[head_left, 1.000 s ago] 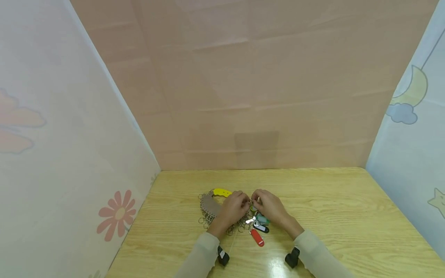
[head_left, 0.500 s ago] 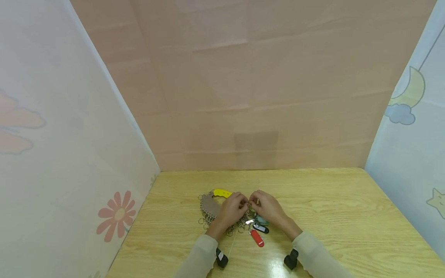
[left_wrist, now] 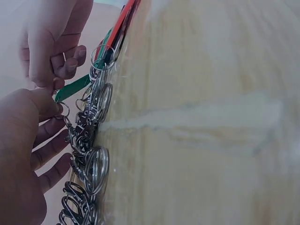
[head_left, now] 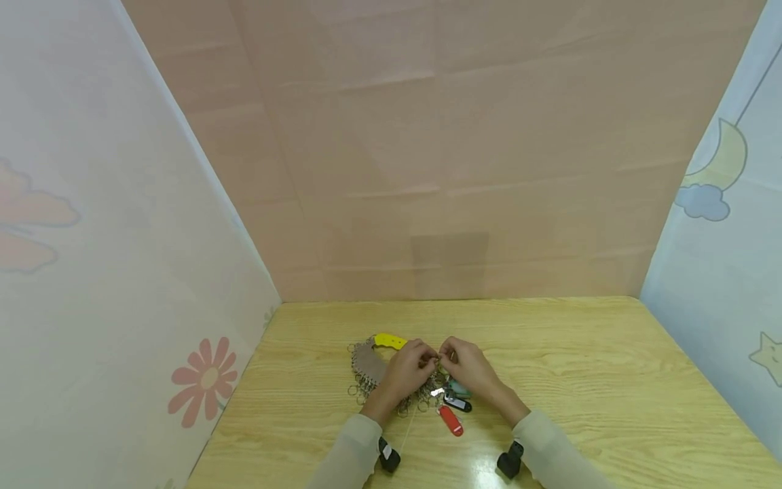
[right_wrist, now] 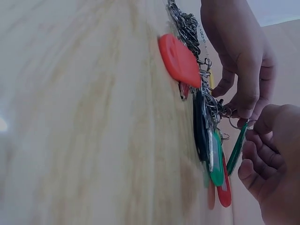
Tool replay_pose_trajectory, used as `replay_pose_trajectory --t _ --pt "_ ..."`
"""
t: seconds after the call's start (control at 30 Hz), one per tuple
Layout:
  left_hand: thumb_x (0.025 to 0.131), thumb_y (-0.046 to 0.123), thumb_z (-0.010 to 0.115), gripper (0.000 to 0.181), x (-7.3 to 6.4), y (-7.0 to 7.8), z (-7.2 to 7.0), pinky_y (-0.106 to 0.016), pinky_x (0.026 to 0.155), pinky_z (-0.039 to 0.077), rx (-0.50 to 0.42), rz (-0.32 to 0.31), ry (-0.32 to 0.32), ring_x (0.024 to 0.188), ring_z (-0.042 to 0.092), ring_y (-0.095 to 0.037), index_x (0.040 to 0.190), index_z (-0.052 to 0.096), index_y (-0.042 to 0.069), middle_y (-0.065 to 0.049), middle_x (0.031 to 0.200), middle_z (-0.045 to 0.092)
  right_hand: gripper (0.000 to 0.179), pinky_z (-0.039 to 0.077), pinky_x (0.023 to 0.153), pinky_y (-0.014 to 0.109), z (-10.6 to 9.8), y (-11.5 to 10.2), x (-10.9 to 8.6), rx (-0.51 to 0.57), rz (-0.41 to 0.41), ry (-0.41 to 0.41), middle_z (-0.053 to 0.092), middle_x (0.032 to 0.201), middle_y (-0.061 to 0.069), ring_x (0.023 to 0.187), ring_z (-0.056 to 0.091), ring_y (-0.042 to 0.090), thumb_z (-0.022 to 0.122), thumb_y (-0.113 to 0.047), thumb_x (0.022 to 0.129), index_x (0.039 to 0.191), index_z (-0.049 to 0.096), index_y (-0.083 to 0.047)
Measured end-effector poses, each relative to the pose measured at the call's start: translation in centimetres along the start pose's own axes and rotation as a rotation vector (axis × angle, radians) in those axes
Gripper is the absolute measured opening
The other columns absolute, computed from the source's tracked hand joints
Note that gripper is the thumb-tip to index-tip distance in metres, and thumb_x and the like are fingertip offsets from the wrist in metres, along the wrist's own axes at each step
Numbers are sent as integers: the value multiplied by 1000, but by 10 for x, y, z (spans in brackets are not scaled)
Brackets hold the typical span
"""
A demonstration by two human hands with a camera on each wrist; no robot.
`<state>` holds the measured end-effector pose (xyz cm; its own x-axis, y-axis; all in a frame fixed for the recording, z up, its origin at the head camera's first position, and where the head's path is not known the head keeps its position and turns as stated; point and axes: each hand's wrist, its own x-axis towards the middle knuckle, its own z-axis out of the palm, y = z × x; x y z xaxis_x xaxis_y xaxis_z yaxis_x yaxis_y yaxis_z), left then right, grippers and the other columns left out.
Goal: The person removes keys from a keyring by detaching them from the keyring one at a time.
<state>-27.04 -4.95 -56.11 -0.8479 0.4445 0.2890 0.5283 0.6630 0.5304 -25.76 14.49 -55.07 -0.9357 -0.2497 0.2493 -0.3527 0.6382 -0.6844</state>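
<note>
My left hand pinches a metal split ring between thumb and forefinger; the ring hangs from a clasp on the key holder. That holder is a grey-brown curved band edged with many rings and clasps, with a yellow handle. Facing it, my right hand pinches the ring end of a green key tag, right at the split ring. The fingertips of both hands nearly meet, and they hide the exact joint. Below them hang or lie a red key tag, a black key tag and silver keys.
Another green tag and a second red tag lie bunched near my right hand. Loose rings crowd the holder's near edge. The wooden table meets a brown paper backdrop and printed side walls.
My right hand has come slightly left, bringing the fingertips of both hands closer together over the ring. The red and black tags stay almost where they were.
</note>
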Motion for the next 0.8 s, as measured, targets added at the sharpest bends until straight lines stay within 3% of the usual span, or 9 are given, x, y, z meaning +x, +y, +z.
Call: replay_pose_trajectory --t 0.23,0.53,0.8 --pt "104 17 68 10 0 -1 -2 -22 80 56 -24 -11 5 95 64 -8 108 77 16 4 105 68 5 47 56 23 3 -3 1 16 47 1 64 85 -8 66 54 5 71 -11 100 98 67 -14" --pt "103 17 68 10 -3 -1 -5 -21 79 56 -33 1 7 95 65 -9 107 77 15 3 106 68 13 49 65 23 4 -4 2 -91 -63 50 66 92 -10 73 54 0 77 -8 96 100 72 -21" --pt "105 18 67 12 -3 -4 -2 -21 81 57 -85 -14 -4 95 64 -6 109 78 16 4 107 67 13 43 60 23 6 -2 0 -98 -56 81 70 94 -10 65 49 -2 77 -12 98 96 71 -23"
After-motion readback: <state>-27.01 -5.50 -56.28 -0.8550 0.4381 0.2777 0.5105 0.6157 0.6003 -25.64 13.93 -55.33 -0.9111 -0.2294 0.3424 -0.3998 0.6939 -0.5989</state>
